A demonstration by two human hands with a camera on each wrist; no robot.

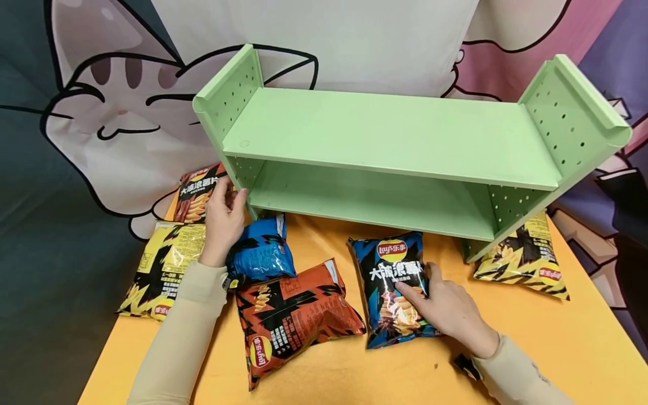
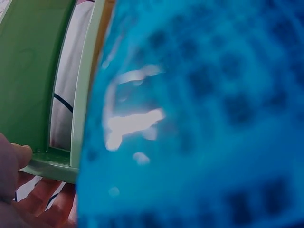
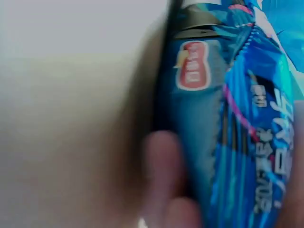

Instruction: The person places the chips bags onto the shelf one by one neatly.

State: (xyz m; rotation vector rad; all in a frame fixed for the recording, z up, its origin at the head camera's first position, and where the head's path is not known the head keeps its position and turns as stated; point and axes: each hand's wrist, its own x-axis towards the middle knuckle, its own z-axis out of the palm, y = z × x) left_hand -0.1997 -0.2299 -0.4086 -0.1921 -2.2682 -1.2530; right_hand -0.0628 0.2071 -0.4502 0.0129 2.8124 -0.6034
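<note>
My left hand (image 1: 224,225) is at the left side panel of a green two-tier shelf (image 1: 390,135). In the left wrist view, its thumb and fingers (image 2: 61,209) lie on opposite sides of that panel's edge, gripping it. A blue chip bag (image 1: 263,250) lies right beside this hand and fills most of the left wrist view. My right hand (image 1: 455,312) holds a blue-and-black Lay's chip bag (image 1: 387,287) by its right edge, thumb on the front. Its other fingers are mostly hidden by the bag in the head view.
A red chip bag (image 1: 298,320) lies between the arms. Left of the shelf are a dark red bag (image 1: 192,197) and a yellow bag (image 1: 167,259). Another yellow bag (image 1: 531,259) sits by the right panel. A cartoon cloth (image 1: 344,45) hangs behind the orange table (image 1: 385,377).
</note>
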